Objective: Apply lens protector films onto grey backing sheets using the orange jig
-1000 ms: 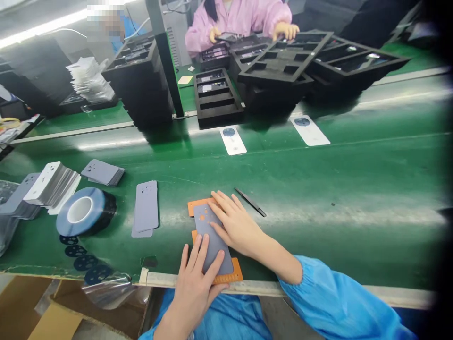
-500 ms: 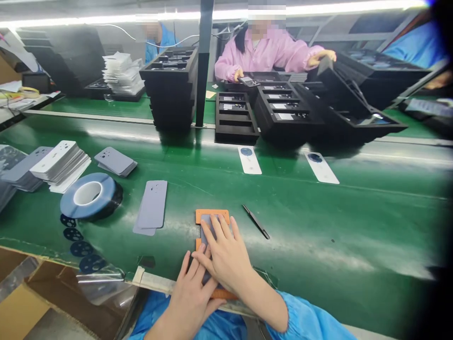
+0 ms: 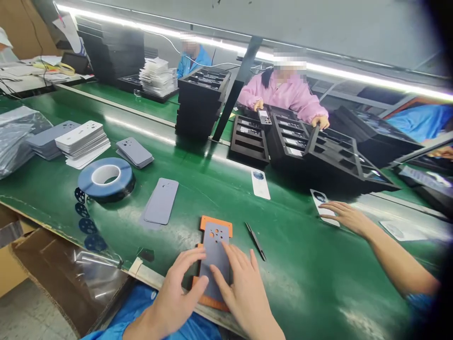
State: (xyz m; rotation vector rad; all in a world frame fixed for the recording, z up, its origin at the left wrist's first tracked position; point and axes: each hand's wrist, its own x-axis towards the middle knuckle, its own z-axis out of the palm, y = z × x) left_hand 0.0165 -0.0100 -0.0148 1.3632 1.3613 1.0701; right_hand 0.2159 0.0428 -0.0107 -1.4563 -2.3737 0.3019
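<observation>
A grey panel (image 3: 216, 255) with several round holes at its top end lies in an orange fixture (image 3: 226, 226) at the front edge of the green table. My left hand (image 3: 177, 285) is beside the panel's left side, fingers apart and curved, holding nothing. On the right side, my right hand (image 3: 242, 281) rests its spread fingertips on or just over the panel's right edge. Black tweezers (image 3: 255, 242) lie to the right of the fixture. Left of it sit two overlapping grey panels (image 3: 162, 200).
A blue tape roll (image 3: 106, 178), a white panel stack (image 3: 83, 141) and a grey stack (image 3: 134, 152) stand left. Another person's hand (image 3: 345, 216) reaches over a white panel (image 3: 320, 200) at right. Black trays (image 3: 251, 141) line the back, where a person in pink (image 3: 283, 94) works.
My hands have drawn apart, uncovering the panel's holes. Another person's arm has come in at the right. The person in pink has lowered a raised tray. The view has tilted and shifted.
</observation>
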